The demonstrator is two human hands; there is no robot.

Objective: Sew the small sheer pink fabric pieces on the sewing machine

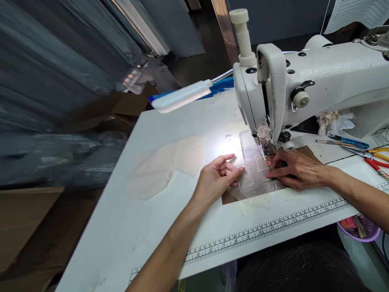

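Note:
At the sewing machine's needle area lies a clear plastic sheet (253,176) with small red marks, over a brown sheet (232,198). My left hand (219,175) is at the plastic's left edge, which seems caught between the thumb and curled fingers; the index finger stretches out above. To the right of the presser foot (269,150), my right hand (296,168) rests on the sheets, thumb and fingers apart and pressing down. The fingertips nearest the foot are partly hidden. A ruffled pale fabric flower (263,132) hangs on the white sewing machine (322,77) above the needle.
Sheer pale fabric pieces (158,170) lie on the white table (100,227) at left. A lamp (182,96) reaches over the back. Pliers (364,153), a blue tool (349,141) and lace scraps (330,121) sit at right. A printed ruler (273,225) follows the front edge; a purple basket (372,235) hangs below.

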